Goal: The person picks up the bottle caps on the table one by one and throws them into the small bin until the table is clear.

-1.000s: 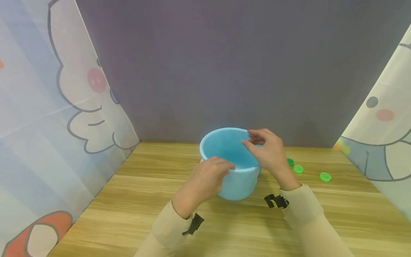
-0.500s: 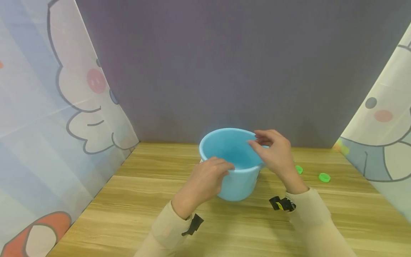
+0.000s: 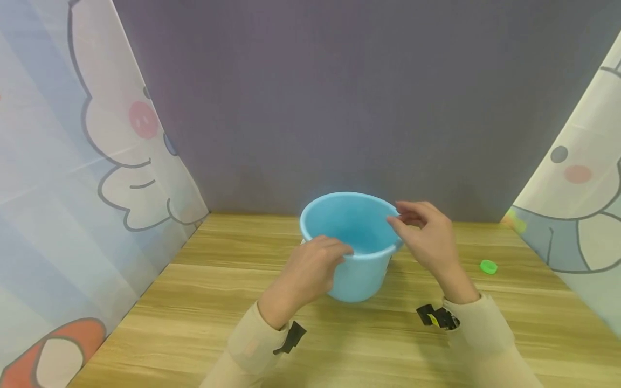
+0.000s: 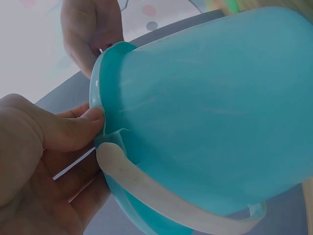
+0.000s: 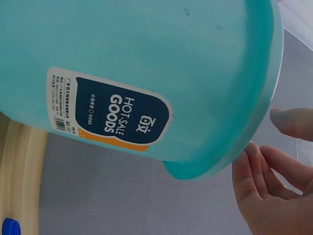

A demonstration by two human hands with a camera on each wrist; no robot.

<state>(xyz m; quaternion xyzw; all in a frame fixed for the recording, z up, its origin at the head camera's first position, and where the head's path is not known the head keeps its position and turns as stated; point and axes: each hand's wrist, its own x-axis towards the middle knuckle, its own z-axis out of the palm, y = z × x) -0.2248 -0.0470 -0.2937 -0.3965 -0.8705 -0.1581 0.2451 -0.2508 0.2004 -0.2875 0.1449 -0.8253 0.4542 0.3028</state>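
A light blue plastic bucket [image 3: 361, 277] stands upright on the wooden table, its mouth facing up. My left hand [image 3: 310, 269] grips the near left of the rim; in the left wrist view the thumb [image 4: 80, 129] presses the outside while the fingers reach inside. Beside that grip, the white carrying handle [image 4: 176, 205] hangs down the wall. At the right of the rim is my right hand [image 3: 429, 237], fingers loosely bent and thumb apart from them. Its fingertips [image 5: 252, 156] are right at the rim's edge in the right wrist view, with nothing between them and the thumb.
A bright green bottle cap [image 3: 488, 267] lies on the table to the right, and a blue cap [image 5: 11, 226] shows in the right wrist view. A printed label [image 5: 110, 107] is stuck on the bucket. A dark grey panel [image 3: 315, 108] backs the table [image 3: 194, 302].
My right hand has moved right, from over the bucket's mouth to its right rim, and now covers two green caps seen earlier. The left hand keeps its grip and the bucket stays put.
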